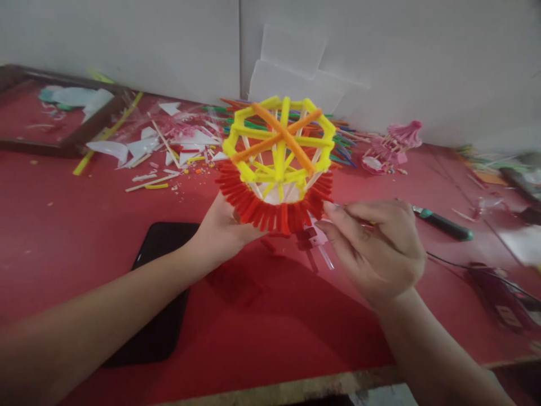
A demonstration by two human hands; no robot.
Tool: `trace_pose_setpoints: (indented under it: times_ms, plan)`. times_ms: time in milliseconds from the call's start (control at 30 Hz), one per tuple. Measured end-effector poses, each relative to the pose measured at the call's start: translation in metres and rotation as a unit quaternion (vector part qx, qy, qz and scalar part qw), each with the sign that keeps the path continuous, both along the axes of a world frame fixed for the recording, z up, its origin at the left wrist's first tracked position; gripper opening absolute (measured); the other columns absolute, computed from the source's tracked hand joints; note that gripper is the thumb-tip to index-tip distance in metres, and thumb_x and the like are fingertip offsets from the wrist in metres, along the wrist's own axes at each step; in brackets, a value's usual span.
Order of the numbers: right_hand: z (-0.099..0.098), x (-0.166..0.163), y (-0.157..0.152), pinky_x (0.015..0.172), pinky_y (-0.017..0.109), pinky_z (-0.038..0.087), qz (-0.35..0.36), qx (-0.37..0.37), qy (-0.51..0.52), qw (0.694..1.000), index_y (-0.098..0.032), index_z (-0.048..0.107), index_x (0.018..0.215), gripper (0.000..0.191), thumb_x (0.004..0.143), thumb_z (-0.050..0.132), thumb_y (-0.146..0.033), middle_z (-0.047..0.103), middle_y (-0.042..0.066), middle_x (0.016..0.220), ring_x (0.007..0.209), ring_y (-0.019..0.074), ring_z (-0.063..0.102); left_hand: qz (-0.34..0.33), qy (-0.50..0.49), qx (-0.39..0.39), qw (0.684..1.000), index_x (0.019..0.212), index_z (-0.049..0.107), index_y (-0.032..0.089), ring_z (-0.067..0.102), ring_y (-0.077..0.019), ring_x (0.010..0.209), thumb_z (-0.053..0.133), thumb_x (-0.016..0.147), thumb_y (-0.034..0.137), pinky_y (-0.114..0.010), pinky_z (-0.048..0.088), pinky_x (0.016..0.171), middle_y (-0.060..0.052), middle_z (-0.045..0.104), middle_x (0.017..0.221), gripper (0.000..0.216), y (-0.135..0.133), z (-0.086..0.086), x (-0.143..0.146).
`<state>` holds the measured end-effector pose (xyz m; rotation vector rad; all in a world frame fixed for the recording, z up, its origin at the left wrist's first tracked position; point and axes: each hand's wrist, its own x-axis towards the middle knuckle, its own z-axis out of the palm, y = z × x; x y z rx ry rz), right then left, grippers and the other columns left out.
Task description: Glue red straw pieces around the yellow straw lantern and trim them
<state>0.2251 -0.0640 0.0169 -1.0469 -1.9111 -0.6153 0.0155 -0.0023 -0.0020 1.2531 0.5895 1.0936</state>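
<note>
My left hand (224, 232) grips the underside of a model built from fuzzy pipe cleaners and pale sticks, its fingers partly hidden behind it. The model's top is a yellow ring (233, 135) with yellow spokes and an orange cross (282, 135). Around its lower part spreads a fringe of short red pipe cleaners (262, 214). At the fringe's right edge, my right hand (376, 242) is closed in a pinch; what its fingertips hold is too small and blurred to name. Below the fringe shows a pink piece (319, 237) with a clear rod (327, 257).
A black phone-like slab (158, 327) lies under my left forearm. A green-black cutter (448, 224) and a cable (465, 268) are at right. Scraps (169, 152), loose pipe cleaners (344, 149) and a pink model (393, 146) lie toward the wall; a dark frame (84, 132) is far left.
</note>
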Motion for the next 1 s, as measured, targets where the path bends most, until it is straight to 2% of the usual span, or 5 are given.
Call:
trace_pose_setpoints:
  times_ms: [233,433,533,667,1000]
  plan:
    - [-0.002,0.003,0.000,0.065,0.033,0.055,0.046,0.032,-0.009,0.998,-0.022,0.076,0.099,0.027,0.080,0.083,-0.003,0.072,-0.001,0.085,0.075,0.0154,0.065,0.034,0.079,0.013,0.996,0.122,0.075,0.020,0.066,-0.0402,0.132,0.097,0.065,0.033,-0.055,0.052,0.115,-0.014,0.078,0.126,0.062,-0.002,0.006,0.000]
    - [0.004,0.003,-0.007,0.069,0.033,0.057,0.053,-0.001,-0.037,0.998,-0.019,0.076,0.101,0.022,0.083,0.082,-0.006,0.072,0.001,0.086,0.079,0.0163,0.066,0.022,0.089,0.034,0.995,0.105,0.080,0.018,0.066,-0.0408,0.131,0.096,0.067,0.032,-0.059,0.048,0.118,-0.016,0.077,0.128,0.043,0.001,0.002,-0.003]
    - [0.006,0.000,-0.010,0.070,0.033,0.057,0.044,-0.004,-0.033,0.998,-0.020,0.076,0.099,0.022,0.083,0.082,-0.007,0.072,0.001,0.088,0.080,0.0166,0.067,0.013,0.095,0.035,0.995,0.109,0.080,0.019,0.065,-0.0406,0.133,0.096,0.067,0.032,-0.059,0.048,0.118,-0.015,0.074,0.135,0.047,0.001,0.004,-0.003]
    - [0.009,0.000,-0.011,0.066,0.034,0.058,0.036,0.016,-0.058,0.998,-0.025,0.077,0.095,0.022,0.082,0.083,-0.009,0.073,-0.001,0.085,0.076,0.0164,0.067,0.021,0.089,0.035,0.995,0.118,0.077,0.020,0.065,-0.0399,0.133,0.095,0.067,0.031,-0.058,0.048,0.118,-0.015,0.076,0.131,0.055,0.000,0.007,-0.002]
    - [0.009,0.000,-0.010,0.068,0.035,0.060,0.043,-0.015,-0.052,0.998,-0.024,0.077,0.098,0.026,0.080,0.082,-0.006,0.074,0.001,0.085,0.078,0.0179,0.069,0.022,0.091,0.036,0.995,0.106,0.080,0.019,0.068,-0.0393,0.128,0.094,0.068,0.034,-0.057,0.049,0.117,-0.013,0.081,0.115,0.043,0.001,0.001,-0.003]
